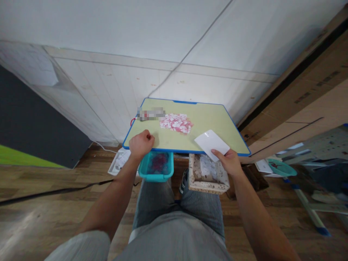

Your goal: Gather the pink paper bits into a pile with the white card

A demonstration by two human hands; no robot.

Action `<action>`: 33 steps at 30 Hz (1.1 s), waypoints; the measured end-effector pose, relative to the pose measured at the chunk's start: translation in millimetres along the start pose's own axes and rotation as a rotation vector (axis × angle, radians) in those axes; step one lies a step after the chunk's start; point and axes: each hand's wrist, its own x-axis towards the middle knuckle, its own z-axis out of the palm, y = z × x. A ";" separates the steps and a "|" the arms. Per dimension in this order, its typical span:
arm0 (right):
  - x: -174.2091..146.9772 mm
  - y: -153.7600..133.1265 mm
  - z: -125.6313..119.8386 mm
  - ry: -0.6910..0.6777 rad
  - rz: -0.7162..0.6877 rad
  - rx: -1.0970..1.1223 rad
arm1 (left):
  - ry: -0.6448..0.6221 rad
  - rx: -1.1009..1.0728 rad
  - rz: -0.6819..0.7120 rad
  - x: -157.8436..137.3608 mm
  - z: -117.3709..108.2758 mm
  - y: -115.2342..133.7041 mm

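Observation:
My right hand (230, 161) grips a flat white card (212, 144) by its near corner, thumb on top. The card is tilted over the front right edge of the small table (214, 116), which has a pale yellow top and a blue rim. Curled into a fist, my left hand (141, 144) rests at the front left edge; whatever its fingers may hold is hidden. On the tabletop between and beyond my hands lies a pile of small pink and white pieces (176, 123). A blurred-out object (150, 114) lies left of the pile.
Below the table's front edge are a teal plastic basin (156, 177) with dark reddish contents and a speckled foam box (209, 187) with white pieces inside. The wall (108, 79) stands behind; cardboard (296, 98) leans at right. A cable (195, 43) runs up the wall.

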 end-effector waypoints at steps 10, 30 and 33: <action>-65.9 13.7 -16.1 0.038 0.147 -0.088 | -0.010 0.007 0.006 0.8 1.6 -1.3; -64.6 65.0 -17.9 0.160 0.150 -0.041 | 0.277 -0.278 0.258 -56.8 8.0 -44.6; -66.3 66.4 -18.1 0.241 0.003 -0.133 | 0.263 -0.279 0.169 -82.3 12.5 -59.6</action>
